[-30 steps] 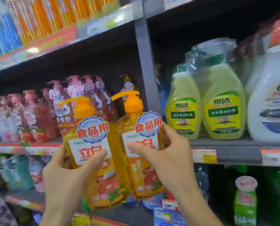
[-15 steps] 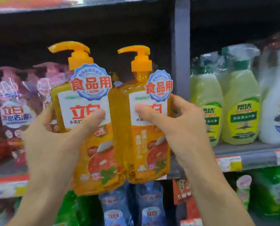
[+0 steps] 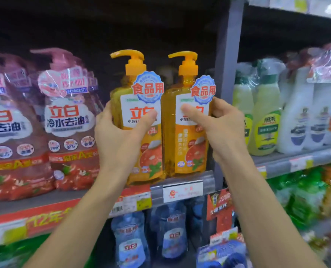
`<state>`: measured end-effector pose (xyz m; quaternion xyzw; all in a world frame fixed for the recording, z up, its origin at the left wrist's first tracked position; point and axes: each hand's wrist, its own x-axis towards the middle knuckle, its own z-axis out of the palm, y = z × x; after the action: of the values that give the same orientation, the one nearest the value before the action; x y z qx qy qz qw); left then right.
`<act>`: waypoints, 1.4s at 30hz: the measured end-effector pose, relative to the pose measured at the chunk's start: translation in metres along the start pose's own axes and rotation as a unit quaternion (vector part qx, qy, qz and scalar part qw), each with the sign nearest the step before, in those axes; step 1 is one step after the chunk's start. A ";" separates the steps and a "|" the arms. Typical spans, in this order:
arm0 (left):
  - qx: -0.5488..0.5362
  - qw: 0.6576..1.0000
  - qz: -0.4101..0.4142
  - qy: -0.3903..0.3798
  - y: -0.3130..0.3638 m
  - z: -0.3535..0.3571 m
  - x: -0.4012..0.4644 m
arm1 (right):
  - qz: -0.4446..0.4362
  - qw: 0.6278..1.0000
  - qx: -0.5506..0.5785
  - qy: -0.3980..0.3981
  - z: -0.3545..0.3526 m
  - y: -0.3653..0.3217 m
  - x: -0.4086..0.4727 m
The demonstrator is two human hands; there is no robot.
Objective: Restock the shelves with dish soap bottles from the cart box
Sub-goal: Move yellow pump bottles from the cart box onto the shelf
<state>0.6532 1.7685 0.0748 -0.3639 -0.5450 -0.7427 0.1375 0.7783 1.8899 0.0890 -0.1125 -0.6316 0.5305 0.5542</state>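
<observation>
Orange pump bottles fill both hands: the left hand (image 3: 118, 136) grips the left dish soap bottle (image 3: 139, 122), the right hand (image 3: 218, 126) grips the right dish soap bottle (image 3: 187, 124), thumbs across the labels. Below the hands, both bases sit at the shelf edge (image 3: 182, 182). Released this far forward, either could tip off; the pink refill packs (image 3: 70, 120) crowd the left hand.

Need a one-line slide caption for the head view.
Left hand and right hand each grip an orange pump bottle at the shelf edge.
</observation>
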 end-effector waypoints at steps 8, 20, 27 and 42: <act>0.050 0.998 -0.012 0.033 -0.016 0.002 -0.003 | 0.024 1.000 0.009 -0.008 0.007 0.024 0.008; 0.353 0.928 0.105 0.058 -0.027 0.011 -0.031 | -0.085 0.983 -0.159 -0.033 0.006 0.068 -0.015; 0.504 0.858 0.078 0.069 -0.031 0.015 -0.065 | -0.077 0.976 -0.197 -0.057 -0.004 0.072 -0.021; 0.556 0.831 -0.008 0.012 -0.048 0.031 -0.021 | -0.061 0.984 -0.154 -0.058 -0.005 0.079 -0.022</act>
<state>0.6511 1.8098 0.0310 -0.2126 -0.8670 -0.3199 0.3173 0.7550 1.9095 0.0122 -0.1272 -0.7423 0.3974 0.5242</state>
